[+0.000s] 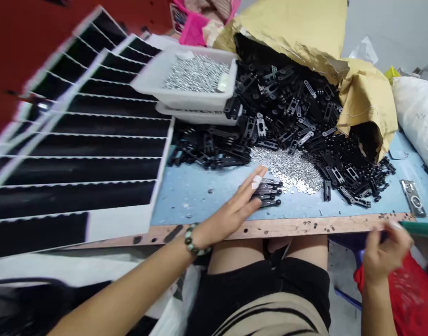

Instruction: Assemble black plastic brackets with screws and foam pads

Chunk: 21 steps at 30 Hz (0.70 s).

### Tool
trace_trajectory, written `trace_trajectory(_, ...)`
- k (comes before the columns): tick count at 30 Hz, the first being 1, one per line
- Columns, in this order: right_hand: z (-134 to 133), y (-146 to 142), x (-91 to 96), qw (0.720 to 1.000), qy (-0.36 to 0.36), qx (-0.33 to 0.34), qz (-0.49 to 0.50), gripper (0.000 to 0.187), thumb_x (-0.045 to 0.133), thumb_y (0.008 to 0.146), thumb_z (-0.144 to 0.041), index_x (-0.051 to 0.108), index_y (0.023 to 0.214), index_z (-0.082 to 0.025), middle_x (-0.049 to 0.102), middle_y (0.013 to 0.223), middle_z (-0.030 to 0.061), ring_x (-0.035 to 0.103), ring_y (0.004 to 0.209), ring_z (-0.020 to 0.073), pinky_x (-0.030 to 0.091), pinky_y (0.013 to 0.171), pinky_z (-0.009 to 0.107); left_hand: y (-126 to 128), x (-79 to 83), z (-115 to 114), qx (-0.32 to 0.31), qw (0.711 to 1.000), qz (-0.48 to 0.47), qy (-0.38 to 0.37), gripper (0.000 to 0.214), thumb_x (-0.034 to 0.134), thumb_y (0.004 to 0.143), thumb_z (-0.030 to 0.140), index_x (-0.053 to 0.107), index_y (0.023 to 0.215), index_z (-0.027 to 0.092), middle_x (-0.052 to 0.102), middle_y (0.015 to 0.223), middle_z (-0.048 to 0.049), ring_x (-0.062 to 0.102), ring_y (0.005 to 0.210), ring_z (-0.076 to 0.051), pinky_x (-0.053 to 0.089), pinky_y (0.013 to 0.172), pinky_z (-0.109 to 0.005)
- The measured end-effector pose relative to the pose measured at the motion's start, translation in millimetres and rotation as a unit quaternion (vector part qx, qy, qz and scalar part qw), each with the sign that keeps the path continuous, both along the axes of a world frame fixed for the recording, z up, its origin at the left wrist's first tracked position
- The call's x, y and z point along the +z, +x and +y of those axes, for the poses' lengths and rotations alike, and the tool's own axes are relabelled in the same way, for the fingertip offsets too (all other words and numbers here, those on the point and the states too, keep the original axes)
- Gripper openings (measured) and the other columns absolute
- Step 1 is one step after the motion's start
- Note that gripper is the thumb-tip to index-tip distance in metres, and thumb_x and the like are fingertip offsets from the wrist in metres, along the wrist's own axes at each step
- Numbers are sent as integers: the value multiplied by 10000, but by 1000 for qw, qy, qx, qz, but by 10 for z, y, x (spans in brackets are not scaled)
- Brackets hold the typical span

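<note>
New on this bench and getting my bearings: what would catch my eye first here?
A big heap of black plastic pieces fills the bench's middle, spilling from a gold paper sack onto the blue mat. To its left lie overlapping white cards with black strips, and a white tray of silver pieces abuts the heap. The left hand, one finger taped, rests beside a few black pieces.

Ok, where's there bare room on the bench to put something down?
The blue mat shows between the black-striped card stack and the left hand, with a few specks. A narrower strip lies right of the black plastic clips, before the metal plate. Crowded: the clips, the silver pieces and the white tray.
</note>
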State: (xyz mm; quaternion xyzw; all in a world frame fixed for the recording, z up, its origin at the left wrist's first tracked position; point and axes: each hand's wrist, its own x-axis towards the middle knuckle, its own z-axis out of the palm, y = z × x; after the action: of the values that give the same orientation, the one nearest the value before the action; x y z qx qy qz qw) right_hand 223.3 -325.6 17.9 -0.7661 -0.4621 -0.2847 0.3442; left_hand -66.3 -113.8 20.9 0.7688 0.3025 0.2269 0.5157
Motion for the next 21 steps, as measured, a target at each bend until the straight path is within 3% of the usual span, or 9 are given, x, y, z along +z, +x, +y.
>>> trace_trajectory(2,91,-115,-269,974,-156,149,66,388,478,918,-311,465,1295,-224,586,1120,136,567,1036,277,494,872,466,26,128,-76,-23,957,-168,-233,786,27,863,731,94,1514,296,172,1579,-37,174,1439,-301,274,1102,-518)
trace_trajectory(4,211,-194,-530,943,-233,218,95,326,430,943,-322,548,1225,-208,619,1085,128,576,1010,261,500,861,446,37,210,-127,-22,870,-292,-396,833,31,847,752,116,1514,260,218,1565,-71,212,1431,-287,284,1098,-492)
trace_trajectory(7,318,-231,-806,937,-229,245,101,324,376,965,-329,633,1110,-194,636,1019,127,580,966,248,497,852,433,-14,259,-151,0,779,-384,-496,809,217,866,733,237,1488,217,291,1532,-123,260,1416,-277,271,1108,-445)
trace_trajectory(9,318,-207,-901,932,-222,267,103,335,380,965,-352,648,1080,-185,639,987,125,588,939,245,498,841,424,-88,256,-158,21,761,-403,-508,741,315,885,681,332,1446,197,358,1495,-146,318,1390,-275,288,1100,-429)
trace_trajectory(11,281,-154,-976,926,-227,284,98,348,424,947,-408,643,1085,-176,641,987,127,597,934,252,496,838,425,-182,228,-165,64,778,-395,-485,600,405,921,560,415,1387,182,453,1428,-154,431,1320,-257,322,1082,-403)
trace_trajectory(14,219,-24,-1170,924,-220,306,59,396,460,920,-487,644,1071,-171,657,980,128,623,902,260,503,810,417,-384,157,-134,161,837,-325,-410,411,512,918,362,510,1273,154,612,1232,-157,649,1019,-207,398,1018,-373)
trace_trajectory(16,220,86,-1344,920,-197,339,21,414,442,918,-523,665,989,-181,681,913,110,651,833,249,520,753,388,-592,118,-51,218,871,-284,-337,402,560,880,305,503,1257,177,595,1244,-145,675,928,-187,434,980,-375)
trace_trajectory(19,366,214,-1439,900,-181,396,5,403,463,897,-551,677,861,-211,696,807,72,669,710,214,536,650,333,-993,97,167,273,934,-176,-146,526,586,835,278,418,1334,268,380,1464,-111,523,1228,-248,401,1027,-396)
trace_trajectory(21,577,237,-1263,898,-181,399,32,388,461,895,-550,664,846,-223,694,802,64,668,697,210,543,648,332,-1239,86,334,313,950,13,8,590,594,822,306,386,1372,269,290,1518,-112,330,1376,-286,303,1100,-443)
